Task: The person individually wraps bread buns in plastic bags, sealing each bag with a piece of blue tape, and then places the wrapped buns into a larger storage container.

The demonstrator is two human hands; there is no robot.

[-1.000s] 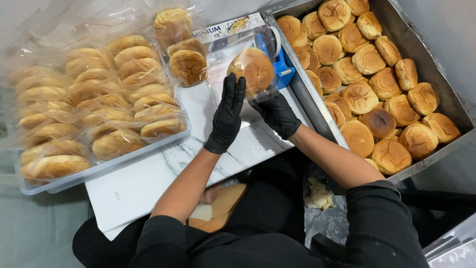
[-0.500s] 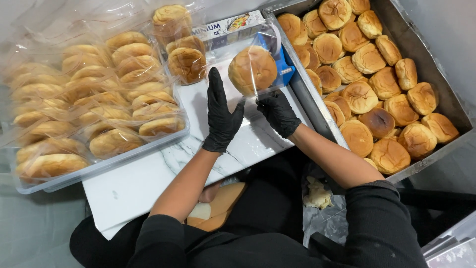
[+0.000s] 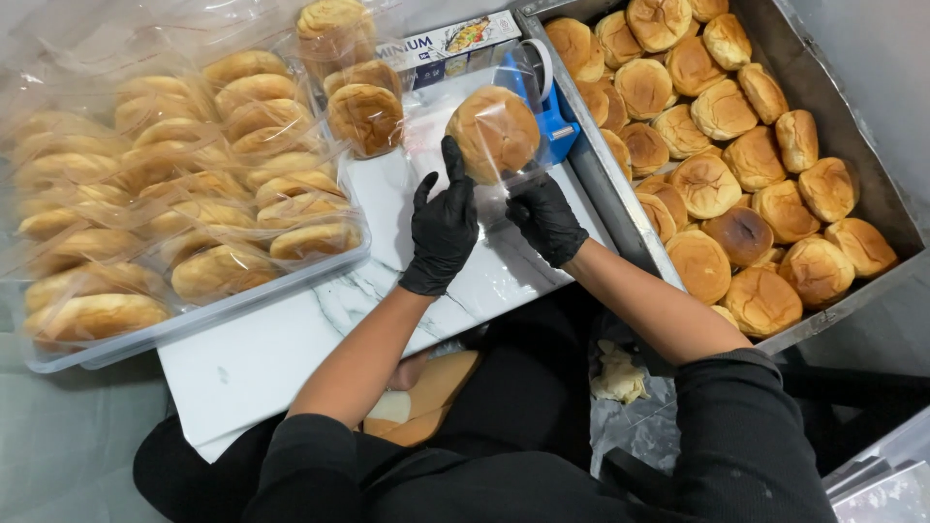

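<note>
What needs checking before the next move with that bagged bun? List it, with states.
1. Round golden bun in clear plastic bag held by both hands: ok.
2. Left hand in black glove, fingers on the bag's lower edge: ok.
3. Right hand in black glove gripping the bag below the bun: ok.
4. Bag sealed: cannot tell.
5. Blue tape dispenser close beside the bun: ok.
6. White marble-pattern board bare beneath the hands: ok.
</note>
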